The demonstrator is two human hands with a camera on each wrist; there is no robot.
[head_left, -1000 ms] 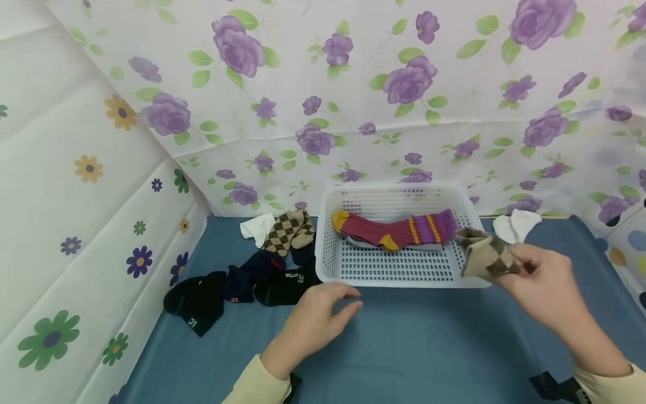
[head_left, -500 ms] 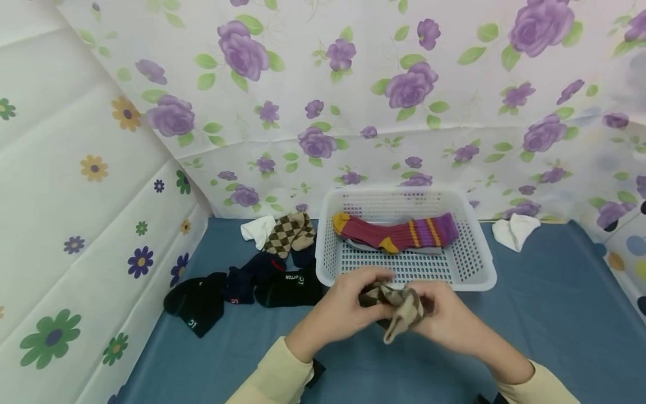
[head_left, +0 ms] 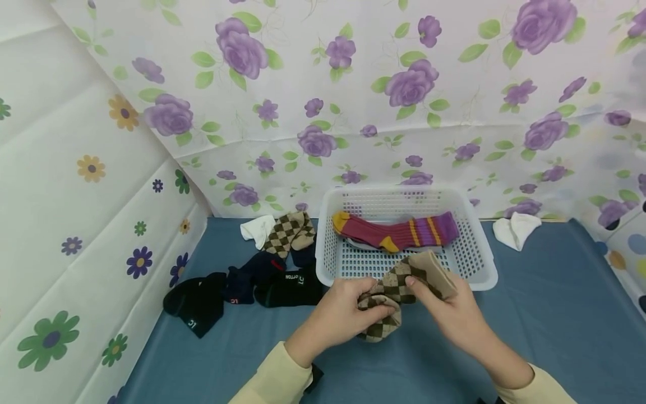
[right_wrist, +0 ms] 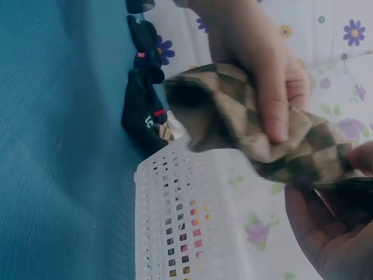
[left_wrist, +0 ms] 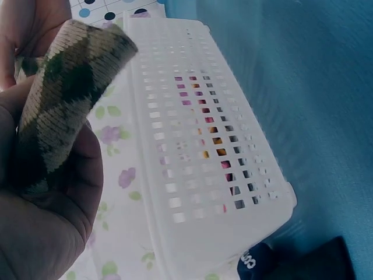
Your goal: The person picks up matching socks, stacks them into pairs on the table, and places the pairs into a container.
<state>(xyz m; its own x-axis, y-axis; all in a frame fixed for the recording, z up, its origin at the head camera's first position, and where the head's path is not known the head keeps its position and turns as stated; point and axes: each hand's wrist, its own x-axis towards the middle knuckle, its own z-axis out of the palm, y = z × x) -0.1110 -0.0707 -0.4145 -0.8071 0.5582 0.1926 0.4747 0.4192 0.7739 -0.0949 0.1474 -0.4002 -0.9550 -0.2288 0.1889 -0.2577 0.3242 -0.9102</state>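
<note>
Left hand (head_left: 344,313) and right hand (head_left: 458,311) both grip a brown-and-beige checkered knit sock (head_left: 396,283), at six o'clock of a white perforated plastic basket (head_left: 326,241). Inside lies a ribbed maroon, yellow and purple sock (head_left: 370,229); around the basket, black fabric socks (head_left: 287,287) lie toward eight o'clock, folded white fabric (head_left: 517,230) at three.
</note>
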